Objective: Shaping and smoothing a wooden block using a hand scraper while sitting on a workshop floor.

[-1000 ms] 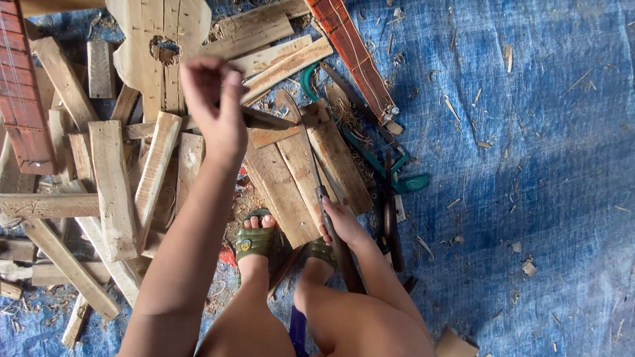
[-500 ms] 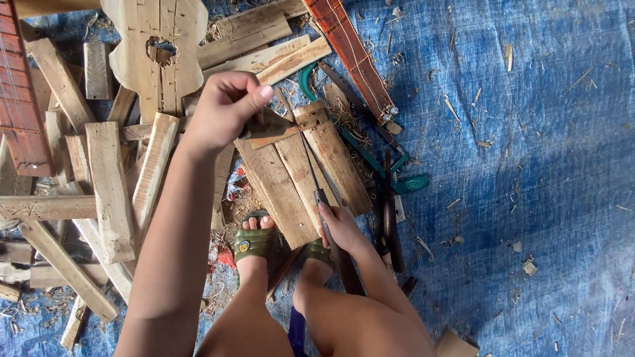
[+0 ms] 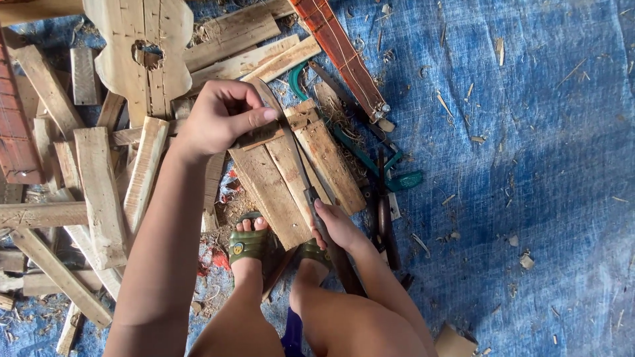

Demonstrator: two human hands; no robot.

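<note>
Under left hand [image 3: 221,119], seemingly gripped: wood strip [image 3: 261,135]

Knife handle [image 3: 338,254] mostly under right hand [image 3: 336,225].

The right half of the frame is open blue tarp [image 3: 529,165], strewn only with wood chips. The left side is crowded: loose wooden slats [image 3: 99,192] piled edge to edge, a guitar-shaped cutout [image 3: 142,46] at upper left. Toward upper centre a reddish fretted neck [image 3: 340,56] lies diagonally, with what look like green-handled tools [image 3: 397,178] just beside the planks [image 3: 291,178].
</note>
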